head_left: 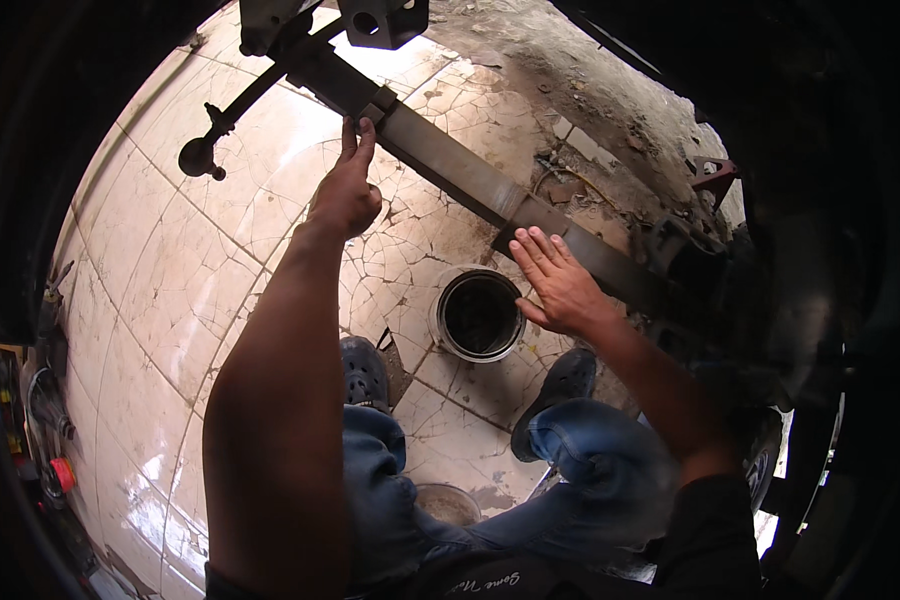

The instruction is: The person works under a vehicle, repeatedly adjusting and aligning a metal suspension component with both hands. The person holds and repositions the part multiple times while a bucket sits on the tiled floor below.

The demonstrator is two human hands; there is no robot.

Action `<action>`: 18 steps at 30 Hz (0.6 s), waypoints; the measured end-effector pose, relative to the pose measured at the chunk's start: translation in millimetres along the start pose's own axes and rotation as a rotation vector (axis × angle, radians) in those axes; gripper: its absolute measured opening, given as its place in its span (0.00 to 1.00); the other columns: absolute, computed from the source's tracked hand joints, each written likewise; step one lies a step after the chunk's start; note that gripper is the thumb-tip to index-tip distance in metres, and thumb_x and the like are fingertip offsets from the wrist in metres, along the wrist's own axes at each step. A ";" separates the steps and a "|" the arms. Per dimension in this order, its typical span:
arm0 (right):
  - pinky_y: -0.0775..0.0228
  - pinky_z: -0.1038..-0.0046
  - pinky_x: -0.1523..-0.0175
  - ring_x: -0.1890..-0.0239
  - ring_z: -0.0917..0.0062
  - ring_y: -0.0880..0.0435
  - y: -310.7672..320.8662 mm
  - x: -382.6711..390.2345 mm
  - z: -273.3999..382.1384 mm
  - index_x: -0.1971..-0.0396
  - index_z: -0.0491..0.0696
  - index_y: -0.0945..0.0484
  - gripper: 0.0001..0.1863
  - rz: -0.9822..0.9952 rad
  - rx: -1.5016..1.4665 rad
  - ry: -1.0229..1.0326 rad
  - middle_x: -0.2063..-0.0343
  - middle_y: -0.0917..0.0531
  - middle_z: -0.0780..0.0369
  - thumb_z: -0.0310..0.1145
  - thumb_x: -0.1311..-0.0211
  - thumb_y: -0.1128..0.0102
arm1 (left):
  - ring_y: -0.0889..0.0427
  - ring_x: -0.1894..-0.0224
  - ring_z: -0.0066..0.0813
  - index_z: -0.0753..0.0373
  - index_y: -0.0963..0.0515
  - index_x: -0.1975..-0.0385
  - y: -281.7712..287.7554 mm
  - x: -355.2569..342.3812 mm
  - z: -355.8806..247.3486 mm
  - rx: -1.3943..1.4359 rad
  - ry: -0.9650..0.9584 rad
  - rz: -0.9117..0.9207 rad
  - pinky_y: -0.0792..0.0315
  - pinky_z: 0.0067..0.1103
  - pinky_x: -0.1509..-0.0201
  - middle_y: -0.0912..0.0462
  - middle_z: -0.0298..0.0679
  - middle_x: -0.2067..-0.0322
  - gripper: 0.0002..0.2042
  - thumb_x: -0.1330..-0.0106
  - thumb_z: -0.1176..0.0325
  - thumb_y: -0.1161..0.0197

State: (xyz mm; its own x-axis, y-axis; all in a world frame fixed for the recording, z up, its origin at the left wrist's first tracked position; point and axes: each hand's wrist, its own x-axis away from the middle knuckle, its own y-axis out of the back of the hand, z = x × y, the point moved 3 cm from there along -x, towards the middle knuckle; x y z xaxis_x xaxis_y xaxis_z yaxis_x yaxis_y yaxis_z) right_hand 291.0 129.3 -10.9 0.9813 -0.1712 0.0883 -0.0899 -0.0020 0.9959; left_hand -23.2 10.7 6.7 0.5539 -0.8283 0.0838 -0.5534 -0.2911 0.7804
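The long metal beam (450, 157) lay beyond both hands, raised before the person above the tiled floor (170, 270); its long axis slanted from upper left down to the right, with a paler stretch along its middle between the two hands; the left hand (348, 197) was nearest the small bracket (379, 103) at the upper end of that stretch, while the right hand (565, 290) was nearest the darker length past its lower end. The left hand had its first two fingers stretched out, tips at the beam's near edge, the rest curled in; whether its thumb pressed on anything could not be told. The right hand was flat, its fingers straight and side by side, thumb held apart, pinching nothing; its fingertips met or nearly met the near edge.

Below the beam, just beside the right thumb, an open bucket (438, 318) with a dark inside stood on the floor, between two dark clogs (363, 368); a rod with a ball end (198, 157) hung off the beam's far upper end; towards the floor's left edge lay a red-orange roll (63, 474). The beam's right end sank into shadow; its underside, its supports and the bucket's contents were hard to make out.
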 end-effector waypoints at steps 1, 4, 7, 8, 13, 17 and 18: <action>0.58 0.60 0.22 0.24 0.61 0.50 0.8 -9.6 2.0 0.27 0.44 0.49 0.45 -0.013 -0.013 -0.004 0.26 0.45 0.53 0.50 0.38 0.43 | 0.23 0.39 0.48 0.51 0.63 0.24 -2.9 -2.8 0.7 -0.007 -0.020 -0.007 0.22 0.26 0.44 0.72 0.43 0.23 0.46 0.44 0.81 0.51; 0.58 0.60 0.22 0.24 0.61 0.50 1.9 -23.6 8.1 0.27 0.43 0.49 0.45 -0.032 -0.022 -0.025 0.26 0.46 0.52 0.50 0.38 0.43 | 0.22 0.40 0.48 0.51 0.63 0.24 -4.7 -6.6 2.8 -0.014 -0.042 -0.007 0.22 0.26 0.44 0.72 0.43 0.23 0.46 0.44 0.82 0.51; 0.57 0.59 0.22 0.24 0.59 0.50 0.6 -18.1 5.1 0.27 0.42 0.49 0.46 -0.017 -0.054 -0.034 0.27 0.46 0.50 0.51 0.38 0.43 | 0.21 0.41 0.47 0.51 0.62 0.24 -2.2 -4.5 6.4 -0.019 -0.051 -0.008 0.22 0.27 0.45 0.71 0.44 0.23 0.46 0.44 0.82 0.51; 0.57 0.59 0.23 0.24 0.59 0.50 2.4 -9.6 3.8 0.27 0.42 0.49 0.46 -0.005 -0.067 -0.047 0.27 0.46 0.50 0.51 0.38 0.42 | 0.21 0.41 0.47 0.51 0.62 0.24 -0.9 -2.9 7.8 -0.021 -0.054 -0.010 0.22 0.27 0.45 0.71 0.44 0.23 0.46 0.44 0.82 0.51; 0.57 0.58 0.23 0.24 0.57 0.50 0.3 4.3 1.4 0.27 0.41 0.48 0.47 -0.011 -0.034 -0.045 0.27 0.46 0.48 0.51 0.38 0.42 | 0.21 0.41 0.47 0.50 0.64 0.24 -0.4 -1.9 0.2 -0.010 -0.017 0.021 0.23 0.27 0.44 0.72 0.44 0.23 0.47 0.44 0.81 0.51; 0.56 0.58 0.23 0.24 0.57 0.50 3.9 -26.7 11.5 0.27 0.41 0.49 0.47 -0.041 -0.030 -0.058 0.27 0.47 0.48 0.51 0.38 0.41 | 0.22 0.40 0.46 0.50 0.63 0.24 -1.0 -3.0 -1.7 -0.016 -0.009 0.013 0.23 0.26 0.43 0.73 0.43 0.23 0.46 0.44 0.82 0.51; 0.56 0.59 0.23 0.24 0.57 0.49 4.7 -30.2 10.8 0.27 0.41 0.49 0.47 -0.046 -0.035 -0.060 0.27 0.47 0.48 0.51 0.38 0.41 | 0.22 0.39 0.46 0.50 0.63 0.24 -0.6 -3.4 -1.5 -0.005 -0.014 0.014 0.23 0.26 0.43 0.72 0.43 0.23 0.46 0.44 0.82 0.51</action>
State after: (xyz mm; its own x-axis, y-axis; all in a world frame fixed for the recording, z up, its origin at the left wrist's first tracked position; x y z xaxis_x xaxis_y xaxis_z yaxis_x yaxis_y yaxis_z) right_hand 259.1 123.8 -9.1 0.9721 -0.2306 0.0425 -0.0382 0.0230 0.9990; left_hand -23.8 14.5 6.9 0.5371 -0.8391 0.0864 -0.5582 -0.2768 0.7822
